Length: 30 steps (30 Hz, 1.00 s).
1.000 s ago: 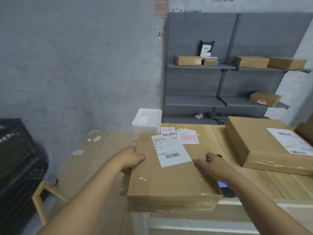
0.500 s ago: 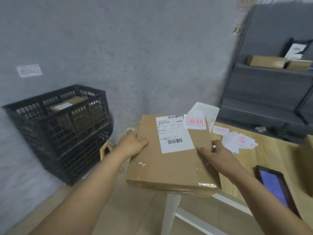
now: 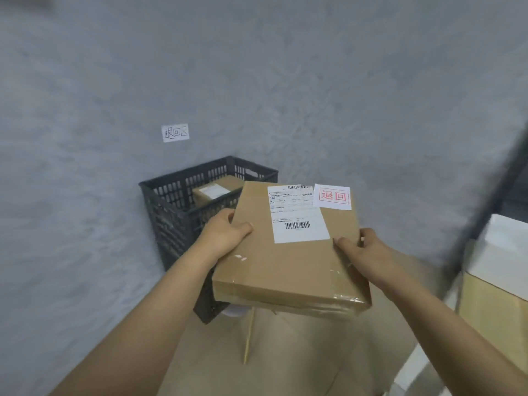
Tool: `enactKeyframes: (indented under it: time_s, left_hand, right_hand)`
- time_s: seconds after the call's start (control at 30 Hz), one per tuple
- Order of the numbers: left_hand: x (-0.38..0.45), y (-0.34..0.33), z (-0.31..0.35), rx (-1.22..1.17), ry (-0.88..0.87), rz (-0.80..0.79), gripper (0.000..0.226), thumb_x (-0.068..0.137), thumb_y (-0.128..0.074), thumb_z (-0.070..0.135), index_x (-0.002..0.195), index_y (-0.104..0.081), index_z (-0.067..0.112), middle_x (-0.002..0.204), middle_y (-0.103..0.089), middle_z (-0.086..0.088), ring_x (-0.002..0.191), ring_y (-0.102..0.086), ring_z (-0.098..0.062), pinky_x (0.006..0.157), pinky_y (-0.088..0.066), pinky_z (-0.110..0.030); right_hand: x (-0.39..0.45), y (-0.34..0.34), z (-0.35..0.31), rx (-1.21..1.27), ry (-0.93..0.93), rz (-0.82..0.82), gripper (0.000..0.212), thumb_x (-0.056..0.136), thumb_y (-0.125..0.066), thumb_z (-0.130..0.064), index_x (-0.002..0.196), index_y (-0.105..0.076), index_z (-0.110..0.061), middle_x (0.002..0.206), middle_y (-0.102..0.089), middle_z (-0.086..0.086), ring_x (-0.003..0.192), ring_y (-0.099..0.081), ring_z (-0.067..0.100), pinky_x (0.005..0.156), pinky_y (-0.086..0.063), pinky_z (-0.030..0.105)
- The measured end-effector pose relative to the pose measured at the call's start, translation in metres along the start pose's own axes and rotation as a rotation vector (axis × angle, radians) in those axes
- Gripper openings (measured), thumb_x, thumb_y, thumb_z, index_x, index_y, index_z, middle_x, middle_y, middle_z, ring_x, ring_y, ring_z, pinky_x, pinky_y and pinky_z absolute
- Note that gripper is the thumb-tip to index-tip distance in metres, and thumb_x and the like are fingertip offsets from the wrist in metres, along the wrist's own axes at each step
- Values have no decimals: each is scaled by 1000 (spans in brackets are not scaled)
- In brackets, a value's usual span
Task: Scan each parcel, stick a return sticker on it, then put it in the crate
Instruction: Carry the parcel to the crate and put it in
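Both hands carry the parcel (image 3: 288, 247) clear of any support. On the left hand (image 3: 221, 234) the thumb is pressed flat on the top face at the left edge, and the fingers appear to pass beneath, out of sight. The right hand (image 3: 361, 248) mirrors this on the right edge, thumb on top near the corner of the shipping label (image 3: 297, 214). Each grip pinches the carton; neither is slack.

A red-character return sticker (image 3: 332, 196) is fixed at the far right corner of the parcel, touching the label.

The crate (image 3: 183, 195) stands on the floor against the grey wall, ahead and to the left of the parcel, below it. One carton (image 3: 213, 192) already lies inside. The parcel's long axis runs away from the person, its far left corner overlapping the crate's rim in view. The left hand is nearer the crate.

Judgement: the placing step is in hand; the parcel needs to travel forward-left and down.
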State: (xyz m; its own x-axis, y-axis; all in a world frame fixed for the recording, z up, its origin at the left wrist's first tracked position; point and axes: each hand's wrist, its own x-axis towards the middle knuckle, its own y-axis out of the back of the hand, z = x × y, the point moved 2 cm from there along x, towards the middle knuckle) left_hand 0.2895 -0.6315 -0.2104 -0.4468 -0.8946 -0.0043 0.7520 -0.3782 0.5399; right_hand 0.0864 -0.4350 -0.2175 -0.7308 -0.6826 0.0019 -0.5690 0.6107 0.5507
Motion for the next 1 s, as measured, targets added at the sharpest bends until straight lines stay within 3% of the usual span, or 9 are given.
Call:
enactKeyframes:
  time_s: [0.13, 0.33, 0.5, 0.63, 0.73, 0.8, 0.87, 0.93, 1.0]
  left_hand:
    - [58, 61, -26, 33, 32, 28, 41, 78, -66, 42, 112, -45, 31, 92, -57, 14, 78, -57, -6, 55, -37, -22]
    - [143, 127, -49, 21, 48, 70, 42, 77, -66, 44, 108, -41, 31, 88, -53, 17, 76, -53, -3, 55, -36, -24]
    - [223, 153, -56, -3, 32, 92, 40, 78, -65, 37, 109, -41, 28, 91, -51, 15, 84, -56, -8, 71, -46, -30]
    - [293, 163, -57, -14, 0, 94, 34, 80, -64, 33, 108, -45, 26, 94, -58, 10, 85, -61, -12, 68, -48, -29]
    - [347, 169, -56, 12, -8, 127, 35, 80, -65, 30, 110, -49, 22, 110, -59, -3, 93, -64, -22, 82, -52, -36]
    - [380, 176, -58, 19, 10, 144, 35, 80, -66, 29, 111, -51, 22, 120, -55, -8, 95, -64, -26, 84, -53, -35]
    - [411, 185, -61, 30, 23, 154, 38, 80, -66, 30, 115, -53, 22, 122, -55, -8, 93, -66, -27, 84, -53, -34]
    - [441, 193, -64, 51, 23, 150, 38, 81, -66, 28, 115, -54, 20, 115, -59, -5, 90, -67, -25, 83, -53, -34]
    - [468, 197, -69, 74, 9, 127, 34, 81, -66, 25, 112, -53, 23, 101, -62, 3, 84, -68, -21, 79, -54, -31]
  right_hand:
    - [42, -66, -49, 30, 6, -13, 33, 89, -57, -43, 109, -46, -19, 85, -60, -8, 77, -61, 13, 69, -46, 33]
    - [109, -142, -106, 75, 4, -35, 42, 89, -56, -47, 117, -43, -19, 89, -60, -6, 93, -63, 23, 89, -50, 46]
    - [181, -189, -136, 111, -2, -59, 50, 89, -55, -48, 126, -36, -20, 99, -59, -2, 87, -62, 19, 75, -50, 39]
    - [254, -221, -153, 98, 9, -45, 54, 88, -55, -50, 128, -36, -20, 115, -58, 5, 99, -62, 27, 86, -52, 48]
    - [309, -244, -164, 107, 4, -82, 56, 87, -54, -53, 130, -35, -23, 119, -57, 3, 101, -61, 27, 86, -53, 49]
    - [342, -259, -173, 120, -3, -103, 59, 87, -54, -54, 133, -34, -23, 124, -54, 2, 101, -60, 26, 81, -54, 45]
    - [371, -275, -182, 122, -6, -118, 60, 87, -54, -54, 134, -34, -23, 123, -53, 1, 89, -59, 18, 64, -51, 32]
    - [393, -289, -188, 140, -24, -139, 59, 88, -55, -53, 135, -33, -24, 117, -52, -2, 77, -55, 10, 52, -44, 24]
    - [411, -303, -190, 158, -48, -156, 59, 88, -56, -51, 135, -34, -23, 113, -51, -3, 79, -56, 12, 52, -46, 24]
